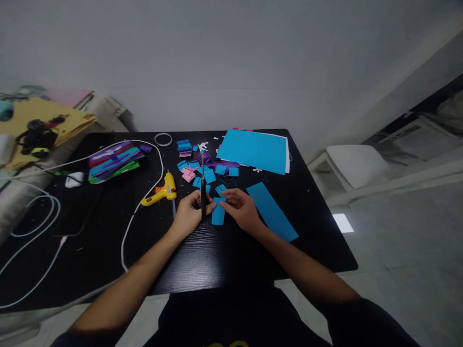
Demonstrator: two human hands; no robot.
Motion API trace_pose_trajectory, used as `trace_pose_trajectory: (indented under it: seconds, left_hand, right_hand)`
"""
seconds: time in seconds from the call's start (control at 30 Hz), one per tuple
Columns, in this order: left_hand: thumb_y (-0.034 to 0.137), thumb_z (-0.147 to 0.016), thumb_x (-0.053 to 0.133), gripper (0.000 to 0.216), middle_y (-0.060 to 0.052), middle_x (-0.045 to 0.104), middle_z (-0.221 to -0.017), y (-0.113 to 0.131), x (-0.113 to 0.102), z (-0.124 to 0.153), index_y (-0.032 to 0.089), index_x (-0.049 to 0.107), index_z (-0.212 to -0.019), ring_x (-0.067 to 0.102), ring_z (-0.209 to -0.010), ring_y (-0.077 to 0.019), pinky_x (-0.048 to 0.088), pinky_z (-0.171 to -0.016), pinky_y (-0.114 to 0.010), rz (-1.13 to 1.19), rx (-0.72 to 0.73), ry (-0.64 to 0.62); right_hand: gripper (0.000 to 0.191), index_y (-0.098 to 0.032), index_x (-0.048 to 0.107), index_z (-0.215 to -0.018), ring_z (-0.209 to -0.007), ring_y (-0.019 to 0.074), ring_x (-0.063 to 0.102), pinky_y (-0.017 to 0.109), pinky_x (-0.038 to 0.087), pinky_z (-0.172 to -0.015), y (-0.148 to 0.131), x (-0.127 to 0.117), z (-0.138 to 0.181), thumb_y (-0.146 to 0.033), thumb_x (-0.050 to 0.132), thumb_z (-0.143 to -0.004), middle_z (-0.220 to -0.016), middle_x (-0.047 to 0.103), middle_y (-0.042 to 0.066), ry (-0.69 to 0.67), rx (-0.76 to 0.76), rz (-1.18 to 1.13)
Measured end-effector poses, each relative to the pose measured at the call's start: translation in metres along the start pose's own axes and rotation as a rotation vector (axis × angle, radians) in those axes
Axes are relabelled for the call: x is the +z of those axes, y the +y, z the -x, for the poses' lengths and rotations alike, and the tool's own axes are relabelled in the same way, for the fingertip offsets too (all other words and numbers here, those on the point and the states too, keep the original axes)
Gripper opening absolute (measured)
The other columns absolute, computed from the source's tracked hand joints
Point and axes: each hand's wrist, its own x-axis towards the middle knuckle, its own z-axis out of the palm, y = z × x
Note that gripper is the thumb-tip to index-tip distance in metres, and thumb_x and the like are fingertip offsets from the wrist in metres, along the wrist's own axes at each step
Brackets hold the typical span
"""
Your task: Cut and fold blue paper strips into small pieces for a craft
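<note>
My left hand (188, 211) is closed around the black handles of a pair of scissors (203, 200), whose blades point away from me. Its thumb tip reaches the edge of a small blue paper strip (218, 217). From the other side, my right hand (240, 208) pinches this strip between thumb and fingers. Just beyond both hands lie several cut blue paper pieces (210, 176) and some pink paper pieces (188, 174). A longer blue paper strip (273, 212) rests beside my right wrist.
Left of my hands lies a yellow glue gun (161, 191) near a white cable (127, 236). Farther left are a stack of coloured paper (115, 161) and a white earbud case (74, 180). Blue sheets (255, 150) lie at the back right. A white stool (356, 165) stands beyond the table.
</note>
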Motion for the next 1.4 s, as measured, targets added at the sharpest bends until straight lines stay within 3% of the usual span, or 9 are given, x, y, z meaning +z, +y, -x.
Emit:
trace_pose_trajectory:
  seconds: [0.27, 0.37, 0.47, 0.57, 0.67, 0.87, 1.07, 1.27, 1.4]
  left_hand:
    - [0.038, -0.066, 0.087, 0.031, 0.003, 0.059, -0.066, -0.002, -0.003, -0.002, 0.017, 0.065, -0.074, 0.054, -0.063, -0.0127, 0.044, -0.059, -0.023, -0.07, -0.004, -0.136]
    - [0.041, -0.069, 0.084, 0.031, 0.003, 0.059, -0.067, -0.001, -0.009, -0.005, 0.017, 0.066, -0.077, 0.052, -0.062, -0.0128, 0.042, -0.057, -0.023, -0.109, 0.012, -0.078]
    - [0.047, -0.074, 0.08, 0.033, 0.003, 0.056, -0.065, 0.003, -0.021, -0.01, 0.017, 0.065, -0.077, 0.05, -0.061, -0.0125, 0.04, -0.056, -0.023, -0.15, 0.044, 0.073]
    - [0.051, -0.078, 0.073, 0.035, 0.003, 0.055, -0.063, 0.006, -0.034, -0.014, 0.018, 0.063, -0.075, 0.05, -0.061, -0.0137, 0.04, -0.057, -0.024, -0.209, 0.081, 0.114]
    - [0.05, -0.081, 0.07, 0.034, 0.002, 0.055, -0.065, 0.008, -0.038, -0.012, 0.018, 0.059, -0.076, 0.052, -0.064, -0.0149, 0.041, -0.06, -0.025, -0.301, 0.077, 0.046]
    - [0.053, -0.088, 0.06, 0.034, 0.001, 0.058, -0.077, 0.012, -0.034, -0.005, 0.02, 0.056, -0.088, 0.055, -0.071, -0.0176, 0.042, -0.066, -0.027, -0.51, 0.104, -0.144]
    - [0.058, -0.089, 0.058, 0.043, 0.002, 0.052, -0.061, 0.014, -0.038, -0.008, 0.021, 0.05, -0.069, 0.05, -0.059, -0.0172, 0.03, -0.057, -0.028, -0.819, 0.054, -0.201]
    - [0.051, -0.089, 0.057, 0.033, -0.004, 0.065, -0.071, 0.017, -0.036, -0.007, 0.022, 0.055, -0.074, 0.061, -0.066, -0.0227, 0.029, -0.059, -0.029, -1.07, 0.099, -0.328]
    - [0.048, -0.09, 0.055, 0.029, -0.006, 0.069, -0.079, 0.017, -0.033, -0.006, 0.022, 0.053, -0.076, 0.065, -0.072, -0.0253, 0.031, -0.06, -0.03, -1.123, 0.128, -0.338]
  right_hand:
    - [0.019, -0.019, 0.072, -0.09, -0.069, 0.0157, 0.066, 0.031, 0.054, -0.071, 0.005, -0.006, -0.003, -0.028, 0.076, -0.074, -0.073, 0.068, 0.0, -0.254, 0.115, 0.071]
    - [0.02, -0.018, 0.07, -0.087, -0.069, 0.0161, 0.067, 0.031, 0.054, -0.072, 0.005, -0.01, -0.007, -0.028, 0.078, -0.071, -0.072, 0.068, -0.001, -0.259, 0.174, 0.04]
    - [0.027, -0.02, 0.068, -0.089, -0.071, 0.0172, 0.069, 0.034, 0.056, -0.077, 0.004, -0.014, -0.013, -0.034, 0.082, -0.07, -0.075, 0.071, -0.002, -0.194, 0.246, -0.105]
    - [0.035, -0.023, 0.066, -0.089, -0.077, 0.0191, 0.071, 0.04, 0.059, -0.083, 0.003, -0.018, -0.02, -0.036, 0.087, -0.066, -0.08, 0.072, -0.002, -0.037, 0.308, -0.322]
    - [0.036, -0.025, 0.067, -0.09, -0.084, 0.0211, 0.073, 0.043, 0.06, -0.09, 0.002, -0.023, -0.025, -0.032, 0.09, -0.064, -0.085, 0.073, -0.001, 0.067, 0.324, -0.469]
    - [0.033, -0.028, 0.07, -0.099, -0.098, 0.0239, 0.074, 0.045, 0.06, -0.096, 0.005, -0.034, -0.032, -0.03, 0.086, -0.071, -0.093, 0.075, 0.001, 0.104, 0.307, -0.51]
    - [0.038, -0.026, 0.069, -0.092, -0.098, 0.0239, 0.075, 0.041, 0.062, -0.092, 0.002, -0.037, -0.035, -0.029, 0.091, -0.061, -0.091, 0.076, 0.0, 0.202, 0.336, -0.602]
    - [0.038, -0.023, 0.071, -0.092, -0.092, 0.0219, 0.075, 0.04, 0.063, -0.086, -0.003, -0.033, -0.032, -0.034, 0.091, -0.062, -0.092, 0.076, 0.001, 0.212, 0.282, -0.53]
    - [0.036, -0.025, 0.072, -0.091, -0.09, 0.0232, 0.074, 0.042, 0.064, -0.083, -0.002, -0.03, -0.029, -0.039, 0.09, -0.064, -0.091, 0.077, 0.002, 0.19, 0.208, -0.447]
